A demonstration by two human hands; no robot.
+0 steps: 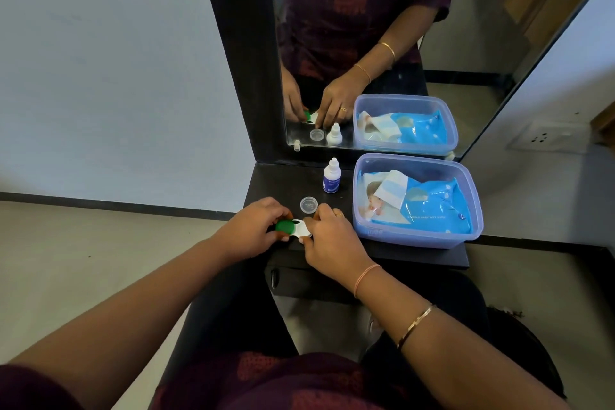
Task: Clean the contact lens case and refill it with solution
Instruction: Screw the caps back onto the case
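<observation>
Head view is showing the contact lens case (301,228) sitting at the near left edge of the dark table (273,183), held between both hands. The left hand (253,226) is curling its fingers round the green cap (285,226), while the right hand (327,243) is pinching the white body at the other end. A clear cap (308,204) is lying just beyond, with the solution bottle (331,176) standing upright behind it and a tub (466,233) holding a wet wipes pack (432,210) to the right. The case is looking small, light and rigid, and probably slippery once wet. Gripping the cap by its edge while bracing the flat bridge seems the safest hold, since it could easily skid or flip.
</observation>
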